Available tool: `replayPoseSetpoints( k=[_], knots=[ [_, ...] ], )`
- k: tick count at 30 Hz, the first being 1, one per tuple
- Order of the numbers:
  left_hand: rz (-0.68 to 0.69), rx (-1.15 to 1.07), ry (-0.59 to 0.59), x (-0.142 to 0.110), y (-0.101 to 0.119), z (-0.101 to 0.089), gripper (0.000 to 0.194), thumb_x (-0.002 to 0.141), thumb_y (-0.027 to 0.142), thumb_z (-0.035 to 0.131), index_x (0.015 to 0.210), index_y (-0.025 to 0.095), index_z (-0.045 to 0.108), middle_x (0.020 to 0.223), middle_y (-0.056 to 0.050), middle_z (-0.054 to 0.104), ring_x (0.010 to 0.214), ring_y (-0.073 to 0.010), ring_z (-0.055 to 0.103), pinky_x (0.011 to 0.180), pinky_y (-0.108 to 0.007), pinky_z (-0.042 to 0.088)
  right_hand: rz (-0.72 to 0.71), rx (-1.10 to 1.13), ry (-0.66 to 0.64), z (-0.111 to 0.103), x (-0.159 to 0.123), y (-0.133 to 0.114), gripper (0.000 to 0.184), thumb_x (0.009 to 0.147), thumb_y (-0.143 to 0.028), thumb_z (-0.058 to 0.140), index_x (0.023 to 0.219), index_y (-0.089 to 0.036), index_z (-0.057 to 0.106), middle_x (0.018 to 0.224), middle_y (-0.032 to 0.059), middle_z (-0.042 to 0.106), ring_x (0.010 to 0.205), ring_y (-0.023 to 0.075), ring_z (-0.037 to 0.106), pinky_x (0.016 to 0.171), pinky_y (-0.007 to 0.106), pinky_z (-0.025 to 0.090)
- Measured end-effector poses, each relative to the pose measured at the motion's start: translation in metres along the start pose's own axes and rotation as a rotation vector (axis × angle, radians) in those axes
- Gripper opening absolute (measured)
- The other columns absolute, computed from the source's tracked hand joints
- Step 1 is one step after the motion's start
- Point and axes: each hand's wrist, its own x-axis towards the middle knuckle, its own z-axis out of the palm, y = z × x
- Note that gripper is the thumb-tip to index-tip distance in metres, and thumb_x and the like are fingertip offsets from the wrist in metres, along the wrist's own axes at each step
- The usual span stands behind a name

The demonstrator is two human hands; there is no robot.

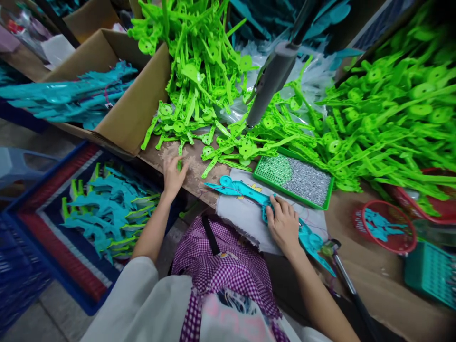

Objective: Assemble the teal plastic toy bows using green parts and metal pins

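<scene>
The right hand (pixel 284 223), fingers bent, holds the blue part (pixel 245 189) on the cloth (pixel 237 219); the left (pixel 174 175) meets a green part (pixel 179 164), whether gripping I cannot tell; pink lettering (pixel 251 327) on the shirt (pixel 160 297) is too blurred to read

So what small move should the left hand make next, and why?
Probably bring a green piece from the near edge of the pile over to the blue part. The left hand is right by that piece, while the right hand lies on the blue part over the pale cloth.
</scene>
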Motion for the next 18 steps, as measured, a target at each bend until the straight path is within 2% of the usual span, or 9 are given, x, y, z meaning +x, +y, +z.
replayPoseSetpoints(
  k=[4,6,8,11,13,16,18],
  knots=[
    [0.122,-0.03,-0.239,0.012,0.024,0.02,0.039,0.09,0.04,0.07,0.124,0.021,0.068,0.124,-0.012,0.065,0.12,-0.0305,0.061,0.109,-0.047,0.045,-0.006,0.17,0.106,-0.003,-0.003,0.004,0.047,0.105,-0.044,0.033,0.13,-0.019,0.064,0.132,0.0162,0.066,0.122,0.0278,0.06,0.097,0.043,0.042],
    [0.139,-0.074,-0.333,0.012,0.031,0.027,0.049,0.084,0.041,0.077,0.128,0.02,0.067,0.121,-0.012,0.066,0.113,-0.0298,0.064,0.102,-0.044,0.05,0.017,0.211,0.194,-0.009,-0.005,0.001,0.041,0.103,-0.042,0.04,0.125,-0.02,0.067,0.13,0.0159,0.068,0.121,0.0283,0.061,0.101,0.046,0.039],
    [0.127,-0.121,-0.371,0.009,0.032,0.033,0.05,0.081,0.039,0.08,0.125,0.02,0.068,0.116,-0.011,0.069,0.097,-0.0258,0.068,0.092,-0.039,0.054,0.033,0.227,0.239,-0.017,-0.004,-0.007,0.034,0.101,-0.039,0.047,0.12,-0.022,0.069,0.125,0.0152,0.07,0.117,0.0284,0.063,0.102,0.047,0.037],
    [0.061,-0.172,-0.297,0.004,0.029,0.041,0.029,0.086,0.031,0.073,0.113,0.019,0.072,0.101,-0.006,0.072,0.073,-0.0176,0.066,0.08,-0.033,0.054,0.085,0.266,0.229,-0.027,0.007,-0.021,0.031,0.099,-0.039,0.05,0.117,-0.023,0.071,0.12,0.014,0.072,0.114,0.0276,0.064,0.1,0.045,0.038],
    [0.002,-0.196,-0.221,0.002,0.026,0.047,0.02,0.089,0.027,0.067,0.107,0.018,0.073,0.092,-0.005,0.072,0.067,-0.0158,0.064,0.074,-0.03,0.053,0.163,0.31,0.236,-0.03,0.022,-0.029,0.034,0.1,-0.042,0.048,0.114,-0.022,0.071,0.12,0.0138,0.072,0.114,0.0277,0.064,0.1,0.044,0.039],
    [-0.054,-0.235,-0.171,0.001,0.024,0.052,0.02,0.09,0.026,0.064,0.106,0.017,0.071,0.09,-0.005,0.071,0.067,-0.0151,0.063,0.069,-0.028,0.052,0.287,0.406,0.285,-0.032,0.051,-0.038,0.037,0.1,-0.044,0.044,0.106,-0.02,0.072,0.114,0.0142,0.073,0.112,0.0278,0.065,0.098,0.044,0.043],
    [-0.06,-0.259,-0.161,0.002,0.025,0.052,0.023,0.09,0.03,0.065,0.108,0.017,0.07,0.098,-0.006,0.07,0.068,-0.0143,0.063,0.069,-0.028,0.052,0.309,0.49,0.281,-0.033,0.073,-0.041,0.037,0.1,-0.044,0.044,0.104,-0.02,0.072,0.109,0.0138,0.074,0.107,0.0269,0.067,0.096,0.043,0.045]
  ],
)
